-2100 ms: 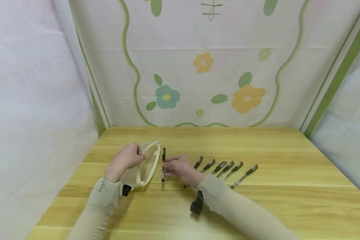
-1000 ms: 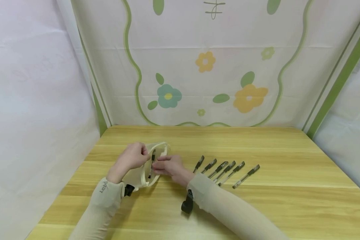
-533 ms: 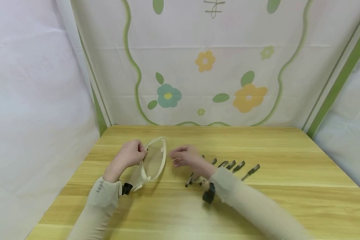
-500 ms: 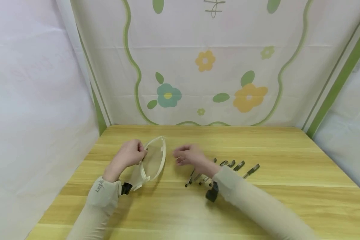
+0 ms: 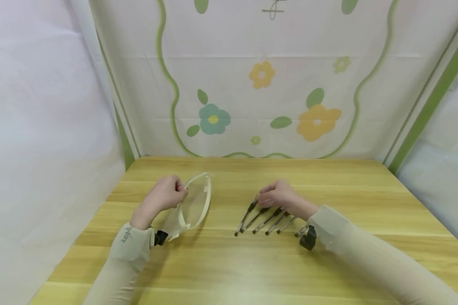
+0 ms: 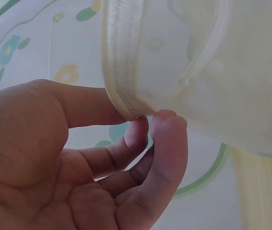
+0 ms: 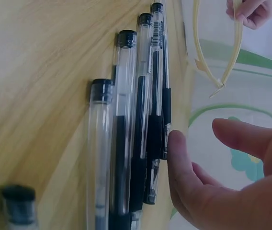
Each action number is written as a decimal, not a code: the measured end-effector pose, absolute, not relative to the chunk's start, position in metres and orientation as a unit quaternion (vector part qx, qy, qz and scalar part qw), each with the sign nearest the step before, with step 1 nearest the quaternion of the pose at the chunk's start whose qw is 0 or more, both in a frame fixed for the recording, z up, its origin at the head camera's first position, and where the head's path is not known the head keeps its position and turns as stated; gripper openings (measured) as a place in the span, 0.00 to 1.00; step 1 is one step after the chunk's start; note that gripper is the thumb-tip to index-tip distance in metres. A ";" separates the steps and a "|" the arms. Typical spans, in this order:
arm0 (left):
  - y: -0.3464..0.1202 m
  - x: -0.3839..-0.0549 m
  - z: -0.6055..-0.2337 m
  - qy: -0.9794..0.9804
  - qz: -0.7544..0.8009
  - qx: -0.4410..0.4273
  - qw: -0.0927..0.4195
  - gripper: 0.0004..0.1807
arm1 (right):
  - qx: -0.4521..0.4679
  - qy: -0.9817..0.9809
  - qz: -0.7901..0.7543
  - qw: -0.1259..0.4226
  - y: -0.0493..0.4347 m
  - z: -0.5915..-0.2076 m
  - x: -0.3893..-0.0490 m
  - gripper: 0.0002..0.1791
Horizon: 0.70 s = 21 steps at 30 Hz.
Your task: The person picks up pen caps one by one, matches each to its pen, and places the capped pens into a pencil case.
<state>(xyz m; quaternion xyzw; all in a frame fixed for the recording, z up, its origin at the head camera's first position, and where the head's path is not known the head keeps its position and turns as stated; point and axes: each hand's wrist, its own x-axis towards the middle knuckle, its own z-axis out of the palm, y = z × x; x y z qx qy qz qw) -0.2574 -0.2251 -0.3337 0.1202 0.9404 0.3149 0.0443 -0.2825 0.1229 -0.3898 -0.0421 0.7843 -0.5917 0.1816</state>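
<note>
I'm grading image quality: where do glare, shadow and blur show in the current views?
Head view: pale glare on the near part of the table, a soft shadow beside the left sleeve; left wrist view: left hand dimly lit, the floral backdrop behind it soft; right wrist view: the lower-left pen plainly out of focus, the other pens sharper.

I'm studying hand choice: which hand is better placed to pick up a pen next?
Probably the right hand: it's close by the pens and grips nothing, while the left hand pinches the pouch.
</note>
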 end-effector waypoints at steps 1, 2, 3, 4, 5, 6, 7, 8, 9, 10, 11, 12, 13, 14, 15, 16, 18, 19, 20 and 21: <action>-0.226 -0.258 -0.334 0.941 0.315 0.119 0.044 0.12 | -0.043 0.788 -0.587 0.182 0.122 -0.391 -0.283 0.26; -0.226 -0.257 -0.335 0.940 0.314 0.121 0.045 0.12 | -0.045 0.792 -0.582 0.180 0.120 -0.391 -0.284 0.26; -0.226 -0.257 -0.335 0.941 0.314 0.122 0.045 0.12 | -0.050 0.796 -0.577 0.177 0.117 -0.392 -0.284 0.26; -0.226 -0.257 -0.335 0.940 0.314 0.123 0.046 0.12 | -0.056 0.799 -0.572 0.175 0.115 -0.393 -0.284 0.25; -0.226 -0.256 -0.336 0.940 0.314 0.123 0.046 0.12 | -0.063 0.802 -0.568 0.172 0.113 -0.394 -0.284 0.25; -0.226 -0.256 -0.336 0.940 0.314 0.122 0.047 0.13 | -0.067 0.805 -0.564 0.169 0.111 -0.395 -0.284 0.25; -0.226 -0.256 -0.337 0.940 0.315 0.121 0.047 0.13 | -0.066 0.809 -0.559 0.167 0.110 -0.395 -0.284 0.25; -0.226 -0.256 -0.337 0.940 0.315 0.120 0.048 0.13 | -0.066 0.813 -0.555 0.163 0.108 -0.396 -0.284 0.25; -0.225 -0.256 -0.338 0.940 0.315 0.120 0.048 0.13 | -0.063 0.817 -0.550 0.158 0.108 -0.397 -0.284 0.25; -0.225 -0.256 -0.338 0.940 0.315 0.120 0.050 0.12 | -0.057 0.821 -0.547 0.154 0.107 -0.397 -0.284 0.25; -0.224 -0.256 -0.338 0.940 0.315 0.121 0.050 0.12 | -0.050 0.826 -0.542 0.148 0.107 -0.397 -0.285 0.25; -0.224 -0.256 -0.338 0.940 0.315 0.121 0.051 0.12 | -0.041 0.830 -0.538 0.142 0.106 -0.398 -0.285 0.26; -0.224 -0.256 -0.338 0.940 0.316 0.121 0.051 0.12 | -0.034 0.834 -0.533 0.136 0.106 -0.398 -0.285 0.26; -0.223 -0.257 -0.338 0.940 0.316 0.122 0.051 0.12 | -0.032 0.836 -0.532 0.133 0.106 -0.398 -0.285 0.27; -0.223 -0.257 -0.338 0.939 0.316 0.123 0.052 0.12 | -0.031 0.838 -0.529 0.131 0.106 -0.399 -0.285 0.28; -0.223 -0.257 -0.339 0.939 0.316 0.123 0.051 0.12 | -0.033 0.838 -0.529 0.131 0.106 -0.399 -0.285 0.29; -0.223 -0.257 -0.339 0.940 0.314 0.122 0.049 0.12 | -0.042 0.834 -0.533 0.137 0.103 -0.400 -0.286 0.30; -0.223 -0.257 -0.339 0.940 0.313 0.122 0.049 0.12 | -0.048 0.829 -0.539 0.144 0.102 -0.401 -0.286 0.30; -0.223 -0.257 -0.339 0.941 0.313 0.121 0.050 0.11 | -0.054 0.825 -0.542 0.151 0.100 -0.402 -0.286 0.30; -0.223 -0.257 -0.339 0.940 0.315 0.120 0.052 0.11 | -0.059 0.821 -0.546 0.158 0.098 -0.403 -0.285 0.30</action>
